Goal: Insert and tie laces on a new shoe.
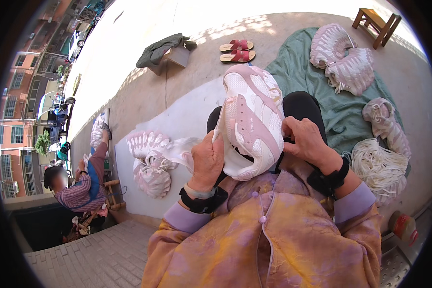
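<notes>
A pink-and-white shoe upper (254,115) stands over my lap, its eyelets showing and a lace end hanging at its far right side. My left hand (208,156) is closed on its left edge, thumb pressed against a pale flap or strip there. Against the right side of the upper, my right hand (306,140) is closed in a pinch with the fingertips bent together; what lies between them is too small to make out. Dark wrist bands cover both wrists. Beneath the upper, my dark-trousered knees (300,103) show on either side.
Bundled shoe uppers (151,163) lie on a white sheet (187,110) at left; more uppers (343,57) and white laces (377,165) are on a green cloth (297,62) at right. Red sandals (237,56), a wooden stool (375,26) and a cloth-draped box (175,56) stand beyond. Another person (81,187) sits far left.
</notes>
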